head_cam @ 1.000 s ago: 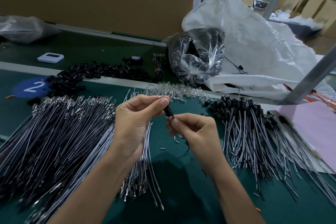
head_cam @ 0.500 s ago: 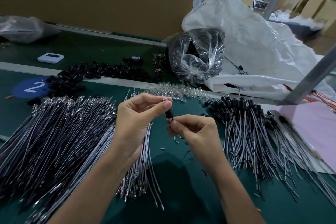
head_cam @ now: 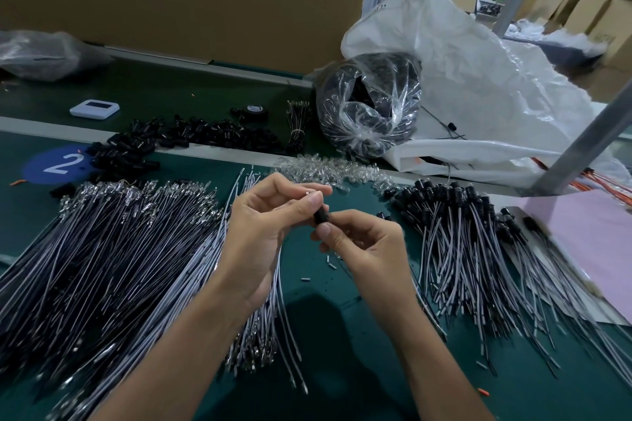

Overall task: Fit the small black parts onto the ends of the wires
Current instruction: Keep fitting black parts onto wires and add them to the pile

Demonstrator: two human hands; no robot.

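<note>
My left hand (head_cam: 266,225) pinches the metal-tipped ends of thin grey wires (head_cam: 273,294) that hang down below my palm. My right hand (head_cam: 362,243) pinches a small black part (head_cam: 320,215) between thumb and forefinger, right against the wire tips. A large pile of bare wires (head_cam: 113,249) with metal terminals lies on the left. On the right lies a pile of wires with black parts fitted (head_cam: 455,229). Loose black parts (head_cam: 191,138) are heaped at the back left.
A heap of small clear pieces (head_cam: 335,171) lies behind my hands. A clear bag of black items (head_cam: 369,102) and a big white sack (head_cam: 478,96) stand at the back right. A slanted metal post (head_cam: 581,147) and a pink sheet (head_cam: 588,239) are on the right.
My hands have stayed close together. The black part in my right hand has shifted slightly along the wire tips held by my left hand.
</note>
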